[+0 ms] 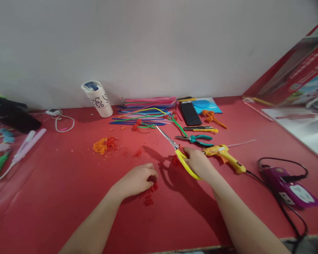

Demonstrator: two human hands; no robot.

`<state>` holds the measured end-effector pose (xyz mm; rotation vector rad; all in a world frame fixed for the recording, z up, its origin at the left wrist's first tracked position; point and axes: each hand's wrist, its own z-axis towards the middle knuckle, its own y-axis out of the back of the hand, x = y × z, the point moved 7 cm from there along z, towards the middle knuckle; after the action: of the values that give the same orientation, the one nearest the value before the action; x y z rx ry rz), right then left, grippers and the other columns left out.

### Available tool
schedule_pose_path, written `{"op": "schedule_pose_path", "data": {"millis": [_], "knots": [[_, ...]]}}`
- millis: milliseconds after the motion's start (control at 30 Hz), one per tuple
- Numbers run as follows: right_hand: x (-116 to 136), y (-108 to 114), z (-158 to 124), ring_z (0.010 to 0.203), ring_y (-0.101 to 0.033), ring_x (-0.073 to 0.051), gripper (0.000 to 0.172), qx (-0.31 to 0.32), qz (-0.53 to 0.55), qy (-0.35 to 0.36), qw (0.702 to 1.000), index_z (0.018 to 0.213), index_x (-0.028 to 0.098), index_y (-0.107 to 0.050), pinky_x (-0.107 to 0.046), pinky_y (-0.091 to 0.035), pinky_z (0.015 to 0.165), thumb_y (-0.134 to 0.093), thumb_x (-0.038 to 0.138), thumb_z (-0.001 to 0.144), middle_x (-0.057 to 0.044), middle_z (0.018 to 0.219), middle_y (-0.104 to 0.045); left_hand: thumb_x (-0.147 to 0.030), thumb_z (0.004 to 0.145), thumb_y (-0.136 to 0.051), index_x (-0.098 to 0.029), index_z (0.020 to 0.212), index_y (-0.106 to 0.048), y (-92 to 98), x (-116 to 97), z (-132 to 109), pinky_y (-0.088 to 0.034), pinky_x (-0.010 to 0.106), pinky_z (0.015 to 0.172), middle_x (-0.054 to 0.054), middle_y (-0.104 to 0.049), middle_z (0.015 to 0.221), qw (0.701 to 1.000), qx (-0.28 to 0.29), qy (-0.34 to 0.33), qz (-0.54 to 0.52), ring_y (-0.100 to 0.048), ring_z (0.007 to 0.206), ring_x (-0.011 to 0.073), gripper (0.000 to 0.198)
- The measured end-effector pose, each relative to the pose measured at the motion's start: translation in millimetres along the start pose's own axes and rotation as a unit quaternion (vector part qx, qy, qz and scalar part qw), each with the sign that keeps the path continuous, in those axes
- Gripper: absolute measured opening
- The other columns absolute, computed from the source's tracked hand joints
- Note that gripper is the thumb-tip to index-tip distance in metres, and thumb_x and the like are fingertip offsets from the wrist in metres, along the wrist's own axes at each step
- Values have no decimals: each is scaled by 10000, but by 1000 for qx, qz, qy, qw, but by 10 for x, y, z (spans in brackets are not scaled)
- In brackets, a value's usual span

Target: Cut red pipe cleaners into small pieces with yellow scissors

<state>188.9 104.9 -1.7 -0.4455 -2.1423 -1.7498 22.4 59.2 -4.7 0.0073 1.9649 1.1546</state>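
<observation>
My right hand (198,161) grips a pair of scissors (184,163) with yellow handles. The shut blades point up and left, above the red tabletop. Under that hand lie red fuzzy bits (175,161), partly covered. My left hand (139,180) rests low on the table with its fingers curled together at a small heap of short red pipe cleaner bits (152,188). More red bits (148,201) lie just in front of it. Farther off is a pile of orange clippings (100,146), with red clippings (111,142) against its right side.
Pipe cleaners (145,111) in many colours lie near the wall beside a white tumbler (97,99). On the right are a phone (190,113), pliers (194,138), a utility knife (201,129), a yellow glue gun (225,157) and a purple power strip (288,188) with a cable.
</observation>
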Motion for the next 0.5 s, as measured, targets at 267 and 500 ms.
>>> {"op": "schedule_pose_path", "data": {"millis": [267,500], "knots": [[85,-18,-41,535,-459,-107,153,-9,56,0,998,739,154,-523,-181,-281,463,-435,273,697,1,586,-520,-86,672,-406,-191,724,-552,37,4,13,-375,215,655,2,-540,790,998,-54,-7,13,-507,709,121,187],[214,-154,-66,499,-464,-96,144,6,47,22,999,745,167,-524,-179,-264,427,-418,260,715,9,574,-547,-108,715,-395,-198,828,-590,105,15,52,-390,235,708,24,-532,843,990,-135,13,42,-522,765,129,242]]}}
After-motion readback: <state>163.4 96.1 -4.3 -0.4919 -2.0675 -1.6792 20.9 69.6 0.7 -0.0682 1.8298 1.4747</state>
